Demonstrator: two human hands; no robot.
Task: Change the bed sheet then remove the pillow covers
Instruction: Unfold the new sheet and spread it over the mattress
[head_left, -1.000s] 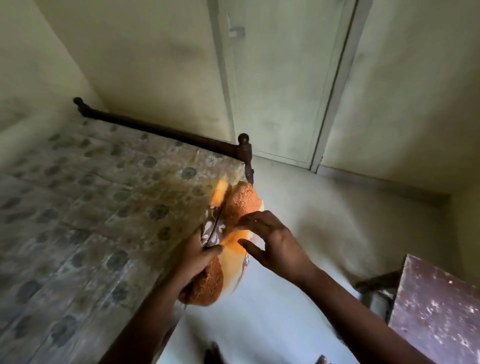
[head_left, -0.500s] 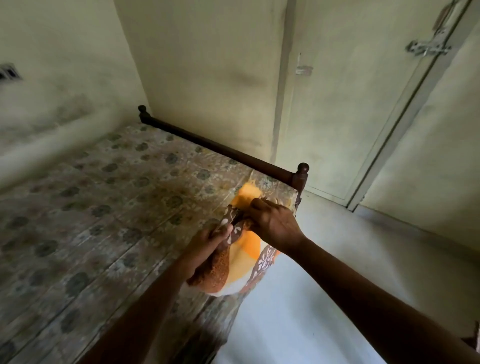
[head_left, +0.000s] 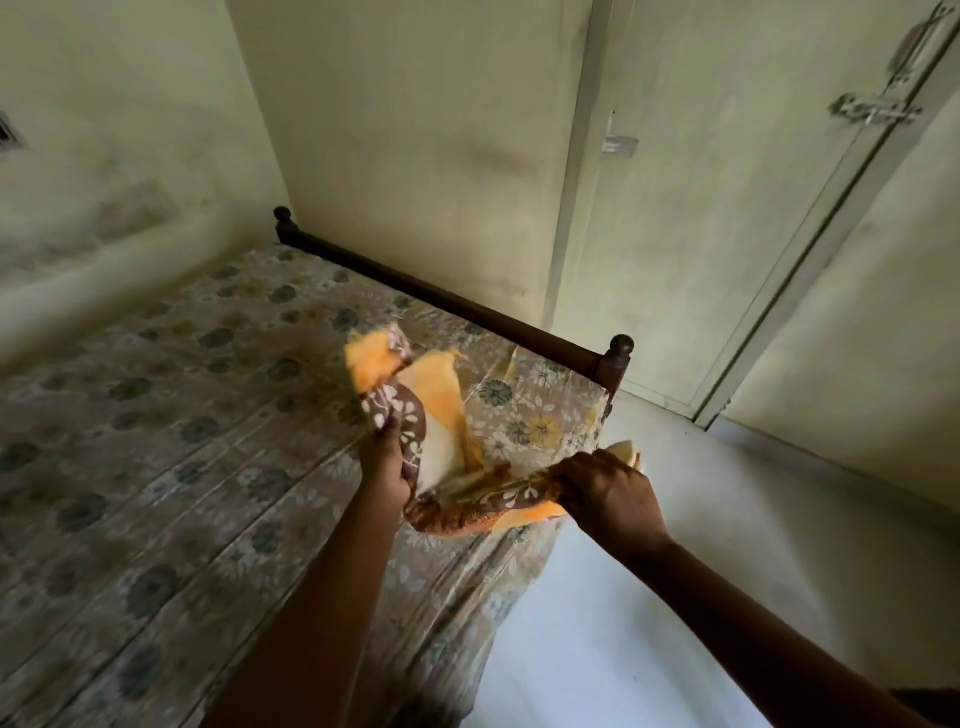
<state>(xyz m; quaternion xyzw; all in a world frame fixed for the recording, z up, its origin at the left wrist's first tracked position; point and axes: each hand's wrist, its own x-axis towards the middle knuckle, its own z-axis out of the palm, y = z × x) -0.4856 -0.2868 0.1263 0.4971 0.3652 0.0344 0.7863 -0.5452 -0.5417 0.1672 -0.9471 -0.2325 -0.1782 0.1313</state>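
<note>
The orange-and-brown flowered cloth (head_left: 434, 387) hangs stretched between our hands, above the corner of the faded floral-printed mattress (head_left: 208, 415). Our left hand (head_left: 387, 460) pinches its brown flowered edge, and our right hand (head_left: 610, 493) clenches the bunched other end. A dark wooden rail (head_left: 467, 309) edges the mattress beyond.

Orange-and-brown cloth (head_left: 415, 415) with white leaf print; beige bed sheet (head_left: 156, 415) with grey-blue and yellow flowers; dark brown bed rail (head_left: 467, 306); pale green walls (head_left: 415, 130).
</note>
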